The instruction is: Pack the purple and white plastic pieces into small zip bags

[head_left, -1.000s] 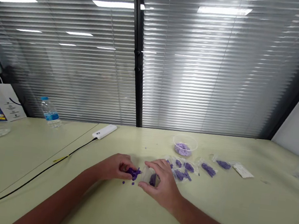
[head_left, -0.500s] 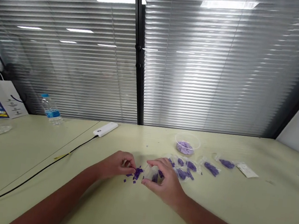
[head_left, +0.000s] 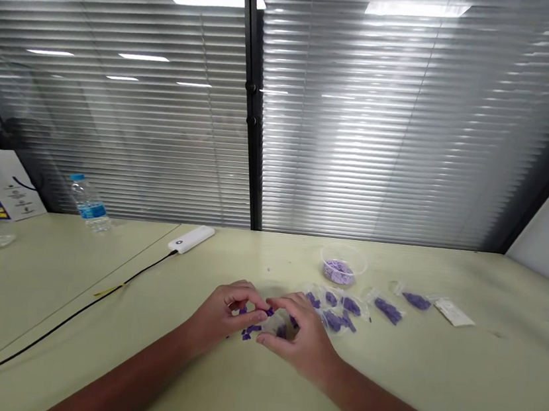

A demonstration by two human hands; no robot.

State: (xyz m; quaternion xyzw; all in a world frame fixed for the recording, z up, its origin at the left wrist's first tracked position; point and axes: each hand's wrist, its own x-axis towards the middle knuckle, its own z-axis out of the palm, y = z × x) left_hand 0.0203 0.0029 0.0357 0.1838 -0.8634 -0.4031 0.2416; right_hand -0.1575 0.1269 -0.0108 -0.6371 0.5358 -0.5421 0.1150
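Note:
My right hand (head_left: 306, 333) curls around a small clear plastic bag (head_left: 274, 323) with some purple pieces inside, its mouth facing left. At that mouth, my left hand (head_left: 229, 310) pinches a few small purple pieces (head_left: 269, 311) between thumb and fingertips. Beneath the left fingers lies a loose pile of small dark purple square pieces (head_left: 250, 330) on the table. Just right of my right hand are several clear bags holding purple pieces (head_left: 335, 320), lying close together.
A clear round tub (head_left: 339, 271) with light purple pieces stands behind the bags. Two filled bags (head_left: 388, 310) and a white packet (head_left: 454, 312) lie to the right. A white power bank (head_left: 191, 239) with a black cable (head_left: 86, 306), a water bottle (head_left: 90, 206) and a paper bag (head_left: 7, 183) are leftward.
My left hand has moved right from the loose pile to the mouth of the plastic bag, carrying purple pieces. My right hand stays around the bag, nearly in place.

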